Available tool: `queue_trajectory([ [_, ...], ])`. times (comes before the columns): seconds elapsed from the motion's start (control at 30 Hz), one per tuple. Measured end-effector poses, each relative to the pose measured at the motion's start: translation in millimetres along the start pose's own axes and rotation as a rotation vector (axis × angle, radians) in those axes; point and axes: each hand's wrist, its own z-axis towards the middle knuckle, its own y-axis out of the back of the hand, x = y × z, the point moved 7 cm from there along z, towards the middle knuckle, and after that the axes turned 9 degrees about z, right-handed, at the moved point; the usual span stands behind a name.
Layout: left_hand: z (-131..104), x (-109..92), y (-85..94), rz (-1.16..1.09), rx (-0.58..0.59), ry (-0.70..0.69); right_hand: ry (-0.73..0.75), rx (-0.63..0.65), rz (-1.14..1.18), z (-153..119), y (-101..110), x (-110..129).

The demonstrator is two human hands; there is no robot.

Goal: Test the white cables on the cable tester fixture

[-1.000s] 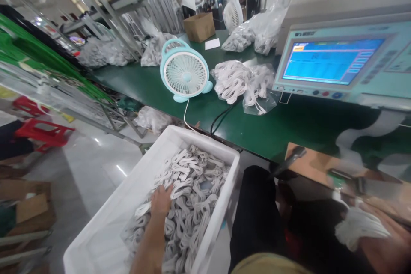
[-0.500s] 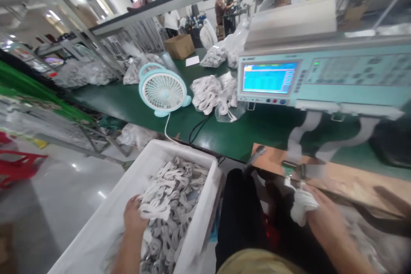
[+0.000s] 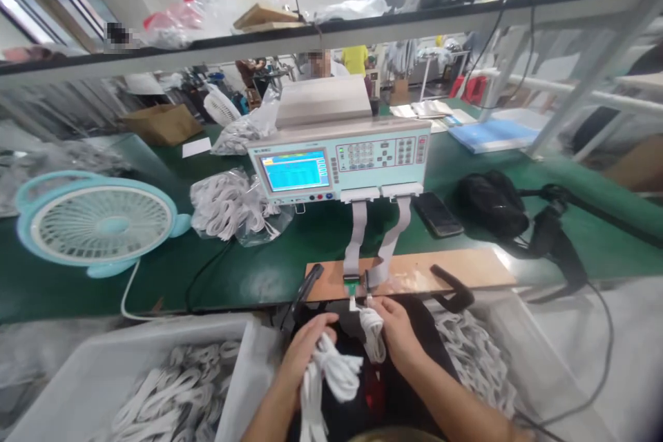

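At the lower centre of the frame, the left hand (image 3: 311, 345) was curled partly closed around a looped bundle of white cable (image 3: 336, 369), whose loose tails hung toward the lower edge. Just to its right, the right hand (image 3: 396, 331) had its thumb and fingers nearly together on a compact coil of white cable (image 3: 373, 337). Above this coil, a small white plastic plug (image 3: 353, 304) stood at a small green circuit-board connector (image 3: 352, 286), at the end of a flat grey ribbon cable (image 3: 355, 238); whether it was fully seated could not be told. A white plastic bin (image 3: 98, 366) of similar bundles occupied the lower left, and another such bin (image 3: 541, 352) the lower right. In judgement, a sideways pull on the coil could have tilted or loosened the plug and strained the ribbon; the two bundles, lying so near, could have snagged if their loops had crossed.
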Motion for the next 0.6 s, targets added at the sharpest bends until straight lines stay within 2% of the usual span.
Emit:
queue_trajectory([
  [0.07,10,-3,-39.2,-0.023,0.118,0.032,0.010,-0.007,0.019,1,0,1],
  [0.13,14,-10,-57.5,-0.020,0.139,0.019,0.018,-0.005,0.036,1,-1,0],
  [0.23,12,-15,-63.0,0.009,0.087,-0.024,0.025,0.014,0.053,-4,-3,-1],
  [0.33,-1,-4,-67.7,-0.019,0.105,-0.009,-0.001,0.067,0.034,-18,1,2],
  [0.4,-10,9,-72.8,-0.085,0.153,0.044,-0.022,0.092,-0.047,-26,17,12],
  [0.5,-15,30,-76.2,-0.179,0.191,0.150,0.010,0.076,-0.383,-35,62,44],
  [0.6,-11,46,-80.5,-0.253,0.234,0.220,0.281,-0.049,-0.942,-47,102,90],
])
